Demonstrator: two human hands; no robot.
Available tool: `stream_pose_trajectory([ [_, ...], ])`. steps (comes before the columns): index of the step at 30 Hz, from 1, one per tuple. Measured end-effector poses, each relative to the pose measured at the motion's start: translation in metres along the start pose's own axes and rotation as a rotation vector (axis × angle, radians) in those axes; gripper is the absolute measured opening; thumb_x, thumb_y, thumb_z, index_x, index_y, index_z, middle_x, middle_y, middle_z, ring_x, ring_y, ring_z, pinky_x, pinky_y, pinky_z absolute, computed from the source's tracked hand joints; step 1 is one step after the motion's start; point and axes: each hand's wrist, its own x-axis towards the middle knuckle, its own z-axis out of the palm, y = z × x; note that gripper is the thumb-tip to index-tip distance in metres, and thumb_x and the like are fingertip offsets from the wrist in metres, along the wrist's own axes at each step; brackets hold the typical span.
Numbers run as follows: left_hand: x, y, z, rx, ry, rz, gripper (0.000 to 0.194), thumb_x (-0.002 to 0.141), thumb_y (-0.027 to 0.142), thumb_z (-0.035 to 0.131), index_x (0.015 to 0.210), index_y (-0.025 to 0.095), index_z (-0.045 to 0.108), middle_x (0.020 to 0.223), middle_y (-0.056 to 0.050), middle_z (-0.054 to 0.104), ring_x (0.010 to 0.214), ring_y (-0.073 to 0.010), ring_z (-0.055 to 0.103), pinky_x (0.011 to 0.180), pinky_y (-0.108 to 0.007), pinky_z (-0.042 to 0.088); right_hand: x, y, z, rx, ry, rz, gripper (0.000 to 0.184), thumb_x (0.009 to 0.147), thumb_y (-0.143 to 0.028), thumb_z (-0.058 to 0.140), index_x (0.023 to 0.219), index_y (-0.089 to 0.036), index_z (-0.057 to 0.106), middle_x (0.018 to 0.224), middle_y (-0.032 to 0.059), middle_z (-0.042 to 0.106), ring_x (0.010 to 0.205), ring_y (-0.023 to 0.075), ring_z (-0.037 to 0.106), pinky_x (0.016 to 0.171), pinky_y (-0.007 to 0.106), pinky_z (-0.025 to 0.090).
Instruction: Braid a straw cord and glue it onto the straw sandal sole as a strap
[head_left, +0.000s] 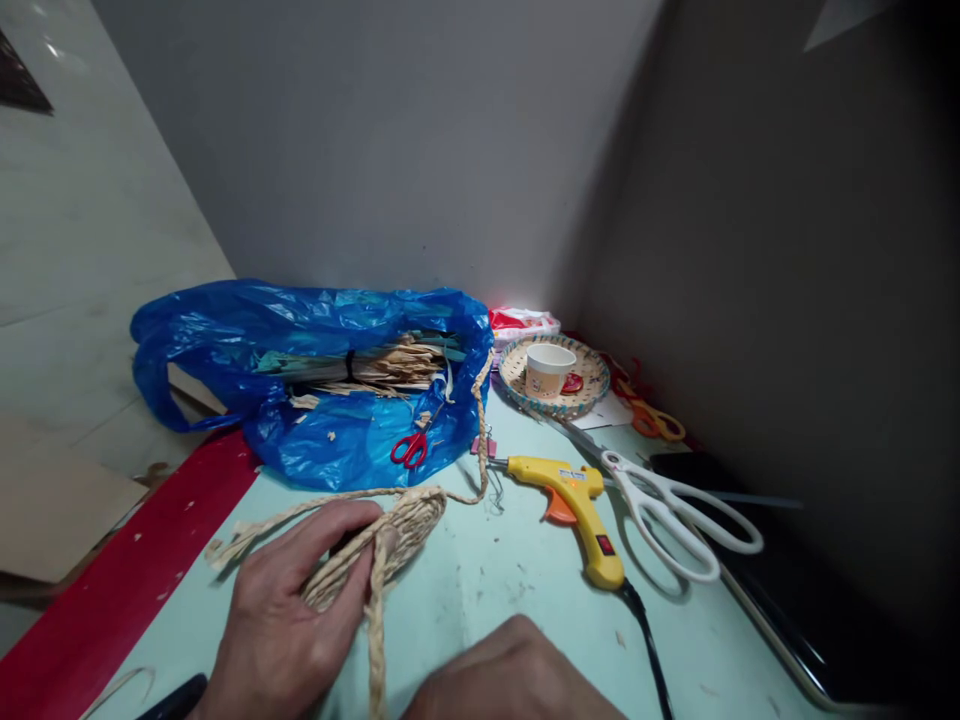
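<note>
My left hand [289, 610] is closed around a flattened coil of braided straw cord [416, 520], thumb on the near side and fingers behind. One end of the braid hangs from the coil past my thumb to the lower edge. Another length runs beyond the coil, with a frayed end at left and a stretch rising toward the blue bag at right. My right hand [517, 675] is low in view, knuckles up and bent, right of the hanging braid. Its fingertips are hidden, and I cannot make out what they hold.
A blue plastic bag [300, 440] holds dried strips and red-handled scissors [409, 450]. Rightward lie a yellow glue gun [592, 520] with its cord, white-handled scissors [675, 515], orange-handled scissors [652, 420] and a black device [817, 620]. A woven tray [596, 385] bears a paper cup [547, 372].
</note>
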Motion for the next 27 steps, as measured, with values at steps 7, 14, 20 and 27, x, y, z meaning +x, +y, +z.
stream_pose_trajectory([
  [7,0.009,0.01,0.006,-0.516,-0.232,-0.569,0.018,0.069,0.028,0.082,0.083,0.025,0.072,0.07,0.003,0.071,0.07,-0.0181,0.066,0.064,-0.022,0.052,0.002,-0.027,-0.009,-0.396,0.365,-0.043,0.011,0.09,-0.011,0.065,0.089,-0.021,0.069,0.078,-0.0036,0.07,0.07,0.0088,0.063,0.071,0.014,0.049],
  [14,0.0,0.004,0.014,-0.81,-0.215,-0.745,0.028,0.07,0.015,0.078,0.092,0.028,0.068,0.084,0.005,0.077,0.074,-0.0175,0.071,0.062,-0.022,0.055,-0.004,-0.013,-0.003,-0.456,0.451,0.006,0.01,0.09,-0.02,0.069,0.098,-0.026,0.067,0.085,-0.0047,0.071,0.078,0.0105,0.067,0.068,0.017,0.051],
  [20,-0.005,0.007,0.013,-0.929,-0.193,-0.806,0.033,0.069,0.016,0.081,0.095,0.028,0.066,0.09,0.004,0.079,0.081,-0.0205,0.075,0.057,-0.021,0.056,-0.005,-0.005,0.0,-0.468,0.446,-0.019,0.009,0.091,-0.014,0.059,0.091,-0.022,0.062,0.075,-0.0047,0.062,0.065,0.0082,0.059,0.061,0.018,0.046],
  [27,-0.006,0.022,0.014,-0.907,-0.052,-0.84,0.038,0.062,0.022,0.086,0.091,0.027,0.062,0.078,0.006,0.078,0.074,-0.0185,0.076,0.047,-0.018,0.051,-0.002,0.001,0.008,-0.396,0.625,0.043,0.008,0.089,-0.016,0.055,0.089,-0.022,0.06,0.068,-0.0047,0.06,0.059,0.01,0.057,0.054,0.021,0.044],
])
